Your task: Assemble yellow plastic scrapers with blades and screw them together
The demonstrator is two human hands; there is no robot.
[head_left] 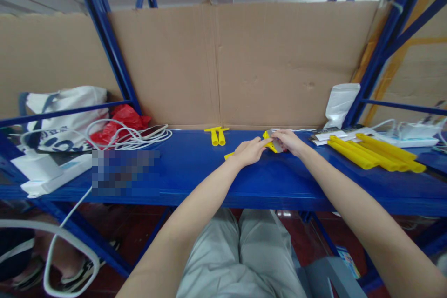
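My left hand (248,151) is closed around a yellow T-shaped handle (271,146); its far end pokes out on the left, behind the hand. My right hand (289,139) pinches a flat greyish plate (278,144) against the wide head of that handle. The two hands meet just above the blue shelf top. Some small reddish and white matter shows beneath my right fingers, too small to make out. A pair of yellow T-shaped pieces (218,136) lies side by side near the cardboard, left of my hands.
Several yellow tubes (375,153) lie at the right beside flat packets (328,135) and a white pouch (342,102). On the left are a white power strip (66,172), coiled cable (146,137), a red bag (122,123) and a cloth bag (70,111). Cardboard (223,65) stands behind.
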